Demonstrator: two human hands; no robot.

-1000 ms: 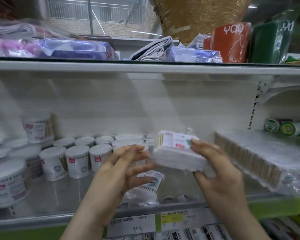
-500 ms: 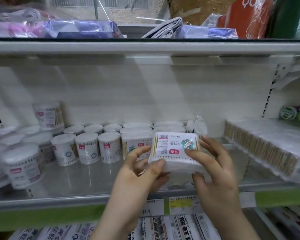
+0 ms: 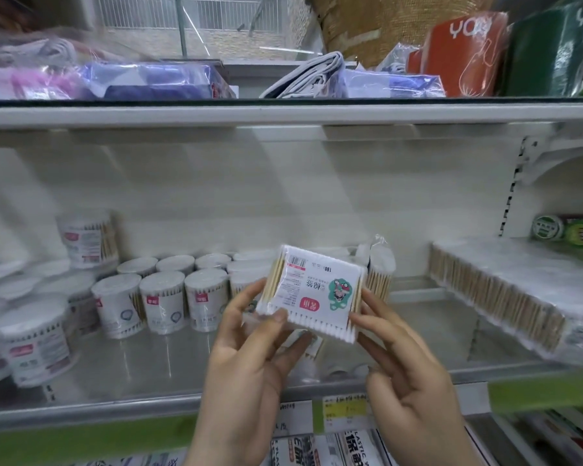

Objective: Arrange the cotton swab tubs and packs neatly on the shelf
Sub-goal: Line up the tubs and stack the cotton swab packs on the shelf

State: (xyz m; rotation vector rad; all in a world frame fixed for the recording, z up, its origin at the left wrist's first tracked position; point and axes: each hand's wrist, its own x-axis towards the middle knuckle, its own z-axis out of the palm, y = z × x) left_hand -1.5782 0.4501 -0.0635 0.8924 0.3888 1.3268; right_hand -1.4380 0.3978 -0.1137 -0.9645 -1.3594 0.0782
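Observation:
A flat square cotton swab pack [image 3: 312, 292] with a white label is held between both hands above the metal shelf [image 3: 142, 364]. My left hand [image 3: 249, 361] grips its left and bottom edge, thumb on the front. My right hand [image 3: 408, 375] pinches its right edge with the fingertips. Rows of round white swab tubs [image 3: 162, 301] stand on the shelf to the left, one tub [image 3: 88, 238] stacked higher at the back. Another bagged swab pack [image 3: 379, 269] stands behind the held one. A further pack lies on the shelf beneath the hands, mostly hidden.
A long wrapped bundle of wooden sticks [image 3: 505, 297] lies on the shelf to the right, with green rolls [image 3: 566, 230] behind it. The upper shelf [image 3: 283, 112] carries wrapped cloths and bags. Price tags [image 3: 344, 412] line the shelf's front edge.
The pack has turned from tilted and blurred to facing me squarely. My left hand, apart from it at first, now grips it together with the right hand.

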